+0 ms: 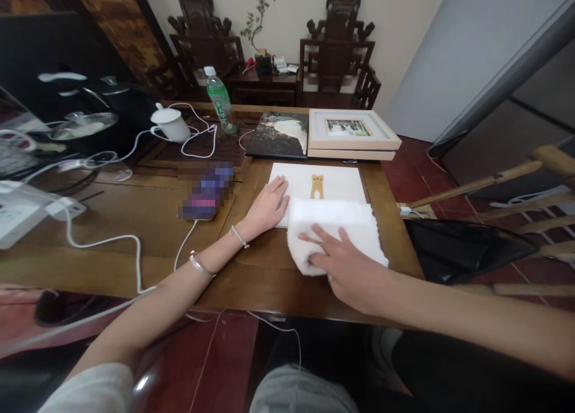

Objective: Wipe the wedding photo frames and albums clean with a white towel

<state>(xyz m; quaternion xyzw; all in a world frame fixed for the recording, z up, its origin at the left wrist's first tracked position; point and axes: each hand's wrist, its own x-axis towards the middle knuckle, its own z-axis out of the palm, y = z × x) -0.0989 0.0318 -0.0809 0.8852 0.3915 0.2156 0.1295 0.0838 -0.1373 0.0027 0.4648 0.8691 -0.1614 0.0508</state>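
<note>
Covering the near part of the white board [341, 182], the white towel [339, 212] lies under the right hand [344, 266], fingers spread, while the left hand [265, 209] rests flat at the board's left edge, coverage seemingly partway, the far part's yellow figure [317, 179] left bare.

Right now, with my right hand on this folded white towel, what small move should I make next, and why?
Perhaps slide the folded white towel slightly up the white panel: your right hand already rests on it, it covers only the panel's lower part, and your left hand, at the panel's left edge, could steady it.
</note>
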